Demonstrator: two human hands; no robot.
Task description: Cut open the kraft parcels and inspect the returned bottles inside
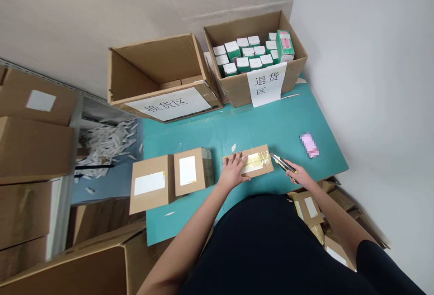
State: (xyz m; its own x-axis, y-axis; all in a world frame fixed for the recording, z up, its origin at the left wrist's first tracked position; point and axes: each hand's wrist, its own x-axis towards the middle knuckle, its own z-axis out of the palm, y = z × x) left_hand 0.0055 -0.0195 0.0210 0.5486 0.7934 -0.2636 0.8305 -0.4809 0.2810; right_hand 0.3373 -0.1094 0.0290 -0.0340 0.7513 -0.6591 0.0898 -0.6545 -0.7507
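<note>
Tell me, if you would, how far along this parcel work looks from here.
Done: the box marked 退货区 already holds many green-and-white cartons. In hand: the left hand presses a taped parcel flat, while the right hand grips a utility knife. Left: two closed parcels lie beside it, and the box marked 换货区 holds little.

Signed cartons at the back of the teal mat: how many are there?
2: the left carton, and the right carton, which holds small white-topped boxes.
</note>
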